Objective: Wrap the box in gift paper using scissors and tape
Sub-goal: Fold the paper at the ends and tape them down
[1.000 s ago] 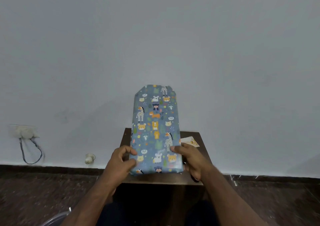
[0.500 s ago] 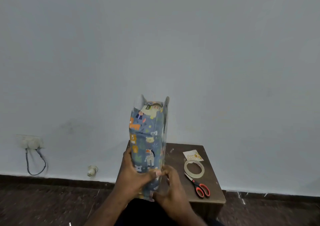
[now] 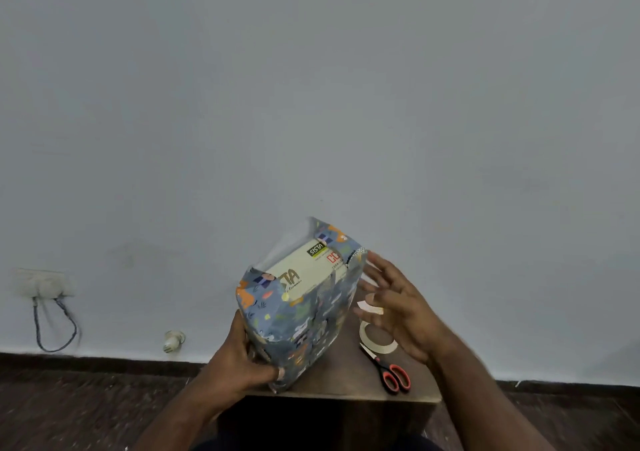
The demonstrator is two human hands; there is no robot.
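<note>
Tilting on the bench (image 3: 346, 386), the box (image 3: 304, 272) shows its bare printed end where the gift paper (image 3: 298, 329) stands open. The left hand (image 3: 242, 364) grips its lower corner; the right hand (image 3: 398, 308) hovers just beside it, fingers spread, holding nothing. Best to crease the side flaps flat first. Tape (image 3: 377, 341) and scissors (image 3: 389, 369) lie near.
</note>
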